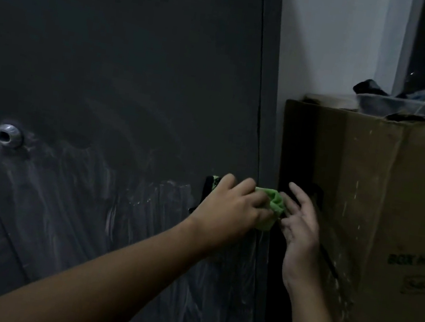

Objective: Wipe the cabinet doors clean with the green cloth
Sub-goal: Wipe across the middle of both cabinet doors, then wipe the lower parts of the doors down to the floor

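- The left hand (229, 204) reaches in from the lower left. Its fingers curl over a bunched green cloth (273, 204) and grip it.
- The cloth sits between the two hands, pressed against the right edge of the dark cabinet door (123, 65), where the door's vertical seam runs down.
- The right hand (299, 226) is just right of the cloth, palm turned towards the left hand, its fingers loose and slightly spread. Its thumb side touches the cloth, but whether it pinches the fabric I cannot tell.
- The hands are close together, with only the wad of cloth between them.
- Pale, streaky smears (144, 205) cover the door left of and below the left hand. The surface above both hands is darker and more even.
- Well to the left of the left hand, a round silver lock (9, 135) is set in the door.
- A large cardboard box (392, 201) stands right behind the right hand, with faint print on its side.
- On top of the box, up and to the right of the hands, is a clear plastic tub (391, 103) holding dark items.
- A pale wall (334, 41) rises above the box.
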A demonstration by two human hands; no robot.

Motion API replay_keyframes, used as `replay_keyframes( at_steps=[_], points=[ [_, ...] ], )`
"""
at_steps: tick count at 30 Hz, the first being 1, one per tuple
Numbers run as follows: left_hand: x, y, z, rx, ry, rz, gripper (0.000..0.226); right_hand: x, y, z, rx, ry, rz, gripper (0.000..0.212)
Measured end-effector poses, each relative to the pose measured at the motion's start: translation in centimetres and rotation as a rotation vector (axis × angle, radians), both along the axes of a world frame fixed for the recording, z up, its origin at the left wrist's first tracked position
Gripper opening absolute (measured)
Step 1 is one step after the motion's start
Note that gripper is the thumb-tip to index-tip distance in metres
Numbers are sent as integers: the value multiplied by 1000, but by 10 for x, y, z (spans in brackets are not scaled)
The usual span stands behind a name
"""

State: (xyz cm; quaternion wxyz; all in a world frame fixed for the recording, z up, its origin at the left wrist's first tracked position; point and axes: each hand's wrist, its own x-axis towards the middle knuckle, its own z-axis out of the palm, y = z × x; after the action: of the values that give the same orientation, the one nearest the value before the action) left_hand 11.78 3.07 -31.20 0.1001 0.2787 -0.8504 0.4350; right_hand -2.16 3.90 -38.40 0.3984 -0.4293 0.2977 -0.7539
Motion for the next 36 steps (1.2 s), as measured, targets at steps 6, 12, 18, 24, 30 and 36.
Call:
replay_keyframes(
  at_steps=[6,12,18,24,30,36],
  points=[
    [11,25,34,294,443,115,50,34,38,15,-173,377,-395,48],
    [35,54,86,873,1087,-132,58,86,53,48,-238,594,-338,101],
    [69,88,128,1138,1015,-161,55,98,30,121,-242,512,-336,35],
    [155,89,158,323,780,196,72,133,17,189,-454,592,-634,72],
    [227,86,148,62,789,412,69,164,12,197,-692,864,-448,61],
    [263,87,113,62,635,483,73,166,0,156,-879,1367,-147,65]
  ],
)
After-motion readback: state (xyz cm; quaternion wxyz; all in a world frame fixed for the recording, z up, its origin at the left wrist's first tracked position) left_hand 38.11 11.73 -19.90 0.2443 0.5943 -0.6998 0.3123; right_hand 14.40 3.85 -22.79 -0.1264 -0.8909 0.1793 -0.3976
